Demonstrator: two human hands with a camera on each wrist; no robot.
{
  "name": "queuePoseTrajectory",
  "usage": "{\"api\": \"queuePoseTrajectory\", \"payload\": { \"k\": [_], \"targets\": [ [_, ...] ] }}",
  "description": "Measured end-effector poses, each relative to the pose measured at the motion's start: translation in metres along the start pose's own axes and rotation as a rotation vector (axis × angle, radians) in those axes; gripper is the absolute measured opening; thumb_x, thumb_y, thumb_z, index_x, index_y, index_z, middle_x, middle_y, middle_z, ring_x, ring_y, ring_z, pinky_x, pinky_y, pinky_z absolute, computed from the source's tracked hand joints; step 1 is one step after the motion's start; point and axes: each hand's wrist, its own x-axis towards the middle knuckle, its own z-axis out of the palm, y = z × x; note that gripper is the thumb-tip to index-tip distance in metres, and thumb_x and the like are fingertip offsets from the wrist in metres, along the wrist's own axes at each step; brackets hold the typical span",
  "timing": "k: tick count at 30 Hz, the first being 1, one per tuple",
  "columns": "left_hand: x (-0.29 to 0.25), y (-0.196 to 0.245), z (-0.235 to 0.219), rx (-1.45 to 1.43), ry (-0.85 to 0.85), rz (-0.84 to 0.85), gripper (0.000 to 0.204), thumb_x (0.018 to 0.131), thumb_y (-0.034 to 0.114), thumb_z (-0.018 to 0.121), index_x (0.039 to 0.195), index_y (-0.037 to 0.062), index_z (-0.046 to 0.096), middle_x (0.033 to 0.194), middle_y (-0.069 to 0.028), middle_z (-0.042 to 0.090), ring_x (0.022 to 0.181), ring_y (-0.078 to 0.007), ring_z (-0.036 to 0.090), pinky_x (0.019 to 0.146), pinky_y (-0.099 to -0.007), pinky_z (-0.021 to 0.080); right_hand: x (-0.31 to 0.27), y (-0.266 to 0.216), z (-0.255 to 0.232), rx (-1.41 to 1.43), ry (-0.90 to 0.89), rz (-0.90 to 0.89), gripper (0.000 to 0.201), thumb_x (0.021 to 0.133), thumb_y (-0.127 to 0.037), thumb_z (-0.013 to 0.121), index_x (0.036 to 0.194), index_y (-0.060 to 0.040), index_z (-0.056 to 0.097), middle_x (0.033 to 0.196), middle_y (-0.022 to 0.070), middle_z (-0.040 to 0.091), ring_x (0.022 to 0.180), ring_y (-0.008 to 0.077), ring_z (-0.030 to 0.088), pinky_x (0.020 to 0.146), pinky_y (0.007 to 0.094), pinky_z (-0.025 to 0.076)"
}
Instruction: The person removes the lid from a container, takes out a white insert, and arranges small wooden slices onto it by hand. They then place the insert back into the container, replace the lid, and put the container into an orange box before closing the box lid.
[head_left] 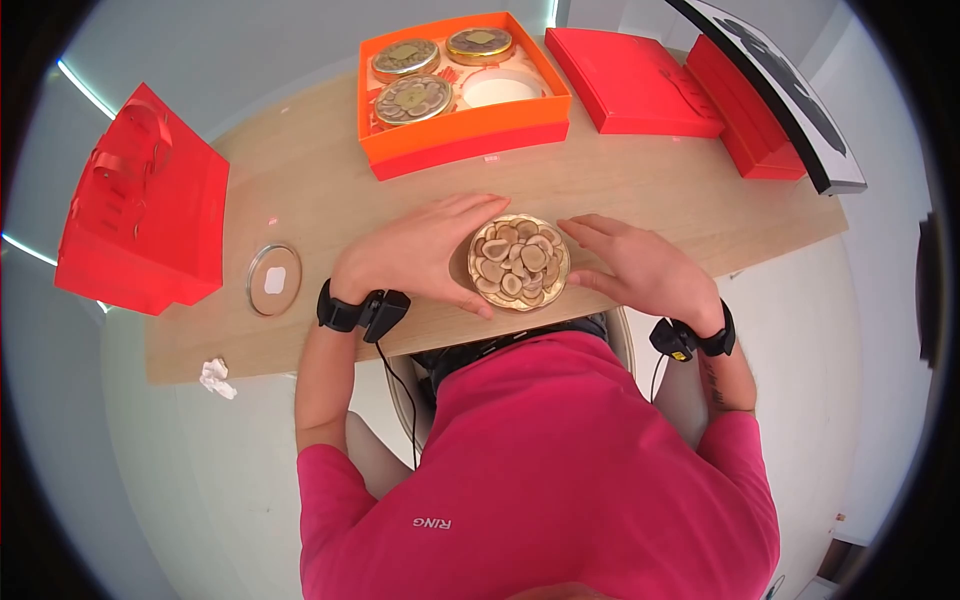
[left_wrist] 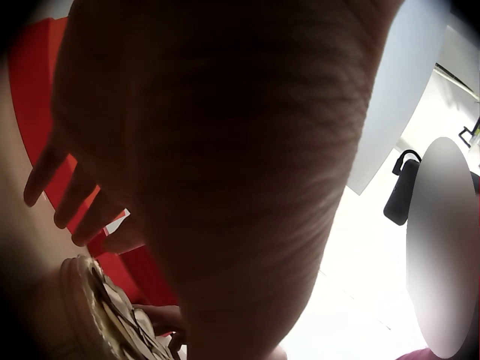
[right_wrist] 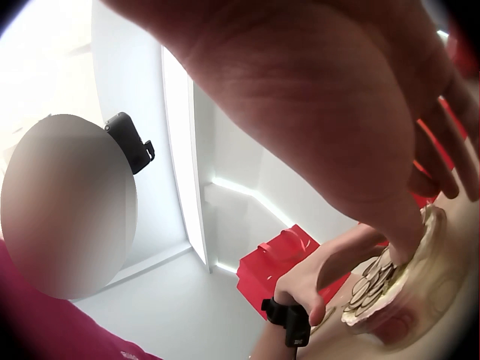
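Observation:
A round clear tub, filled to its frilled rim with pale brown-edged dried slices, stands upright near the table's front edge. My left hand curves around its left side, fingers stretched out past the far rim and thumb toward the near side. In the left wrist view those fingers extend loosely above the tub. From the right, my right hand reaches in, with fingertips and thumb right at the rim. The right wrist view shows the right thumb against the rim, fingers extended beyond.
A round clear lid with a white label lies to the left, near a red gift bag. Behind the tub, an orange-red box holds three tubs beside a vacant round recess. Red box parts and a propped panel stand right. Crumpled tissue shows front left.

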Motion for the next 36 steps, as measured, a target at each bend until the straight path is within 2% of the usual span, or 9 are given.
{"api": "queuePoseTrajectory", "payload": {
  "k": [3, 6, 15, 18, 21, 24, 30, 36],
  "targets": [
    [-0.001, -0.004, 0.002, 0.006, -0.001, 0.010, 0.135, 0.072, 0.063, 0.102, 0.170, -0.0093, 0.041, 0.171, -0.0302, 0.049, 0.161, -0.0430, 0.047, 0.134, -0.0485, 0.041, -0.001, -0.013, -0.009, 0.043, -0.078, 0.020, 0.071, 0.112, -0.042, 0.071, 0.166, 0.0003, 0.051, 0.164, 0.0208, 0.060, 0.142, 0.0432, 0.064, 0.115, 0.0516, 0.056],
    [-0.003, -0.003, -0.001, 0.004, -0.062, -0.055, 0.132, 0.073, 0.051, 0.104, 0.174, -0.0048, 0.039, 0.176, -0.0259, 0.047, 0.165, -0.0395, 0.044, 0.136, -0.0478, 0.038, -0.001, -0.013, -0.008, 0.005, -0.071, 0.002, 0.071, 0.113, -0.041, 0.070, 0.167, 0.0002, 0.050, 0.165, 0.0202, 0.059, 0.142, 0.0426, 0.064, 0.115, 0.0516, 0.056],
    [-0.001, -0.010, 0.001, -0.006, -0.066, -0.026, 0.114, 0.081, 0.048, 0.099, 0.169, -0.0037, 0.048, 0.169, -0.0246, 0.055, 0.160, -0.0397, 0.049, 0.133, -0.0482, 0.041, -0.003, -0.016, -0.013, 0.011, -0.097, 0.045, 0.074, 0.112, -0.043, 0.071, 0.167, 0.0010, 0.049, 0.166, 0.0225, 0.058, 0.140, 0.0443, 0.065, 0.114, 0.0517, 0.057],
    [0.000, -0.015, 0.005, 0.022, -0.040, 0.013, 0.113, 0.083, 0.055, 0.097, 0.166, -0.0064, 0.049, 0.164, -0.0270, 0.058, 0.157, -0.0422, 0.052, 0.132, -0.0487, 0.043, -0.006, -0.017, -0.016, -0.011, -0.079, 0.047, 0.080, 0.109, -0.047, 0.074, 0.166, 0.0033, 0.050, 0.165, 0.0252, 0.059, 0.137, 0.0452, 0.067, 0.112, 0.0515, 0.058],
    [-0.001, -0.016, 0.006, 0.014, -0.041, 0.010, 0.113, 0.084, 0.055, 0.096, 0.166, -0.0056, 0.049, 0.164, -0.0268, 0.058, 0.157, -0.0421, 0.052, 0.132, -0.0491, 0.043, -0.008, -0.018, -0.010, -0.038, -0.048, 0.011, 0.087, 0.104, -0.053, 0.078, 0.164, 0.0048, 0.052, 0.162, 0.0265, 0.061, 0.134, 0.0458, 0.069, 0.110, 0.0512, 0.059],
    [-0.002, -0.016, 0.007, 0.010, -0.026, 0.016, 0.111, 0.084, 0.054, 0.097, 0.166, -0.0049, 0.050, 0.164, -0.0264, 0.059, 0.157, -0.0422, 0.052, 0.132, -0.0493, 0.043, 0.000, -0.026, -0.002, -0.004, 0.005, 0.060, 0.097, 0.096, -0.059, 0.086, 0.161, 0.0051, 0.054, 0.156, 0.0253, 0.066, 0.132, 0.0455, 0.070, 0.109, 0.0507, 0.059],
    [0.001, -0.011, 0.001, 0.008, -0.056, 0.018, 0.109, 0.084, 0.053, 0.096, 0.165, -0.0039, 0.051, 0.161, -0.0252, 0.061, 0.153, -0.0417, 0.054, 0.130, -0.0492, 0.044, 0.011, -0.039, 0.010, -0.019, 0.052, 0.130, 0.108, 0.082, -0.061, 0.095, 0.157, 0.0063, 0.057, 0.147, 0.0242, 0.070, 0.130, 0.0439, 0.072, 0.106, 0.0506, 0.061],
    [0.001, -0.012, 0.004, 0.003, -0.041, 0.016, 0.105, 0.085, 0.049, 0.097, 0.166, -0.0009, 0.053, 0.163, -0.0223, 0.061, 0.154, -0.0404, 0.054, 0.129, -0.0485, 0.045, 0.015, -0.044, 0.008, 0.002, 0.026, 0.172, 0.107, 0.081, -0.057, 0.098, 0.156, 0.0070, 0.058, 0.146, 0.0239, 0.071, 0.131, 0.0432, 0.072, 0.105, 0.0510, 0.062]
  ]
}}
